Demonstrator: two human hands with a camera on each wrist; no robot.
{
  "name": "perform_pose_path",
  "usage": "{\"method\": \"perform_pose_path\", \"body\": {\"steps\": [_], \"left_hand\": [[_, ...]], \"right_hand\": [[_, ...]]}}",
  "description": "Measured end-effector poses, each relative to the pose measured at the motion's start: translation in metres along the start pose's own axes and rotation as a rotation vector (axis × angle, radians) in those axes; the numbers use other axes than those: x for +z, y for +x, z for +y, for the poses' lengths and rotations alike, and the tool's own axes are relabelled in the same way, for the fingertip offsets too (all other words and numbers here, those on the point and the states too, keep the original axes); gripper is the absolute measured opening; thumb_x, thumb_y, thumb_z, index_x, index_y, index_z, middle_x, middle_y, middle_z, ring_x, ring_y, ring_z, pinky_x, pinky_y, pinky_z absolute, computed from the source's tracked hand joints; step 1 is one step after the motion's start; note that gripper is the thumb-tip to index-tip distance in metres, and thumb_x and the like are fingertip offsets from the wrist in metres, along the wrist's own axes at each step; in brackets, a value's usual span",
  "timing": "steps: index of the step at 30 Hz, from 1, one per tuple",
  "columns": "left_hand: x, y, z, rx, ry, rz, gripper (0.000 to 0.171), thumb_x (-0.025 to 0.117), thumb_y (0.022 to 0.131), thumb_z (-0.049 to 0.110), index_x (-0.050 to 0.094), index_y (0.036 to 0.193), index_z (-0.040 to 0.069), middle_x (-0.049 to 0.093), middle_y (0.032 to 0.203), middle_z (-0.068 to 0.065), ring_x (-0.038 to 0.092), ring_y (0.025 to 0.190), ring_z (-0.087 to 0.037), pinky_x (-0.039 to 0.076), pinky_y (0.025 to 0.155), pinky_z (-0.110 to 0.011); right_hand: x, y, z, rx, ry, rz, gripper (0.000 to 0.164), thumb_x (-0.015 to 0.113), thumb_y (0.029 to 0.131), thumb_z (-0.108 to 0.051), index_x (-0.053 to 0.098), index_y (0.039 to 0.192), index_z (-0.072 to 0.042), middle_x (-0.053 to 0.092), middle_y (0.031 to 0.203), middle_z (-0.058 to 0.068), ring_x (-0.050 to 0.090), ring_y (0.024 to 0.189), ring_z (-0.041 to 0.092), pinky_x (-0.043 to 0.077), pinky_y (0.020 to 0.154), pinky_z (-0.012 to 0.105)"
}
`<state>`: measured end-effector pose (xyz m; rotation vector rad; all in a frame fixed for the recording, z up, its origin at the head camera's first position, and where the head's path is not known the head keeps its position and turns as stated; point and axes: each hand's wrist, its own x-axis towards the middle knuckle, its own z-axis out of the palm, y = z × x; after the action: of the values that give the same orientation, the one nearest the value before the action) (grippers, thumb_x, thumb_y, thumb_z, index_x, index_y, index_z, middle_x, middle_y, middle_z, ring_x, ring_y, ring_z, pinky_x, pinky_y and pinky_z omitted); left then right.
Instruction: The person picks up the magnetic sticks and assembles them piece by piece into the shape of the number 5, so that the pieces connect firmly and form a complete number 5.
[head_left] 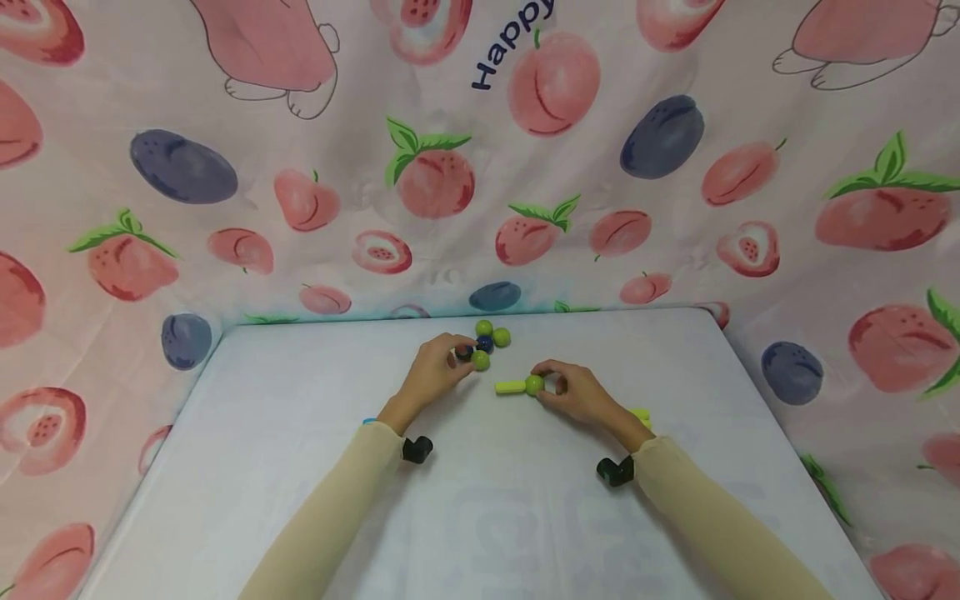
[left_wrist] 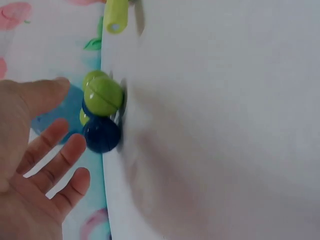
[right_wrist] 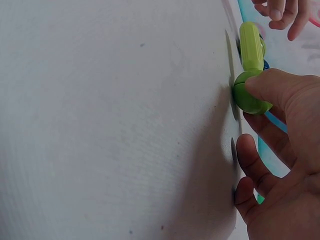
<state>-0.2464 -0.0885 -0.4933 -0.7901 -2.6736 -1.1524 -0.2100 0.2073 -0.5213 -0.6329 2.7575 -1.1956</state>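
My right hand [head_left: 577, 393] pinches a shiny green ball [head_left: 534, 385] between thumb and fingers. A short, ridged yellow-green rod [right_wrist: 251, 46] extends from that ball, pointing toward the left hand in the head view. Farther left, my left hand [head_left: 437, 367] hovers beside a cluster of balls, its fingers loosely spread and apart from them in the left wrist view. The cluster has a nearer green ball [left_wrist: 103, 96], a dark blue ball [left_wrist: 101, 135], a second dark blue ball [head_left: 485, 343] and two green balls [head_left: 492, 332] at the back.
Both hands are over a white-covered table [head_left: 510, 517]. A fruit-printed cloth [head_left: 360, 167] hangs behind its far edge, close past the ball cluster. Small black devices [head_left: 417, 450] sit at both wrists, below the beige sleeves [head_left: 330, 500].
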Motion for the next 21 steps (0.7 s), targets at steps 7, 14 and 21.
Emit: {"method": "perform_pose_path", "body": {"steps": [7,14,21], "left_hand": [[-0.004,0.006,-0.013,-0.068,0.024,-0.001,0.036,0.080,0.088,0.007,0.072,0.124,0.006,0.066,0.114,-0.020,0.059,0.076,-0.025,0.049,0.069,-0.035],[0.003,0.015,-0.024,-0.107,0.090,-0.084,0.040,0.077,0.091,0.004,0.070,0.130,0.010,0.063,0.126,-0.017,0.057,0.076,-0.020,0.050,0.072,-0.036],[0.004,0.020,-0.026,-0.123,0.123,-0.119,0.038,0.076,0.091,0.002,0.072,0.128,0.011,0.066,0.126,-0.015,0.059,0.083,-0.023,0.052,0.076,-0.040]], "right_hand": [[0.000,-0.002,0.001,0.000,0.005,0.005,0.034,0.077,0.091,-0.012,0.069,0.124,-0.012,0.069,0.113,0.003,0.053,0.073,0.012,0.044,0.067,0.028],[0.000,-0.002,0.003,-0.007,0.006,0.006,0.033,0.077,0.091,-0.012,0.069,0.124,-0.012,0.069,0.112,0.003,0.052,0.073,0.012,0.044,0.067,0.028],[0.002,0.000,0.004,-0.011,0.004,0.005,0.033,0.078,0.092,-0.014,0.069,0.124,-0.014,0.069,0.110,0.000,0.052,0.072,0.011,0.044,0.066,0.028]]}}
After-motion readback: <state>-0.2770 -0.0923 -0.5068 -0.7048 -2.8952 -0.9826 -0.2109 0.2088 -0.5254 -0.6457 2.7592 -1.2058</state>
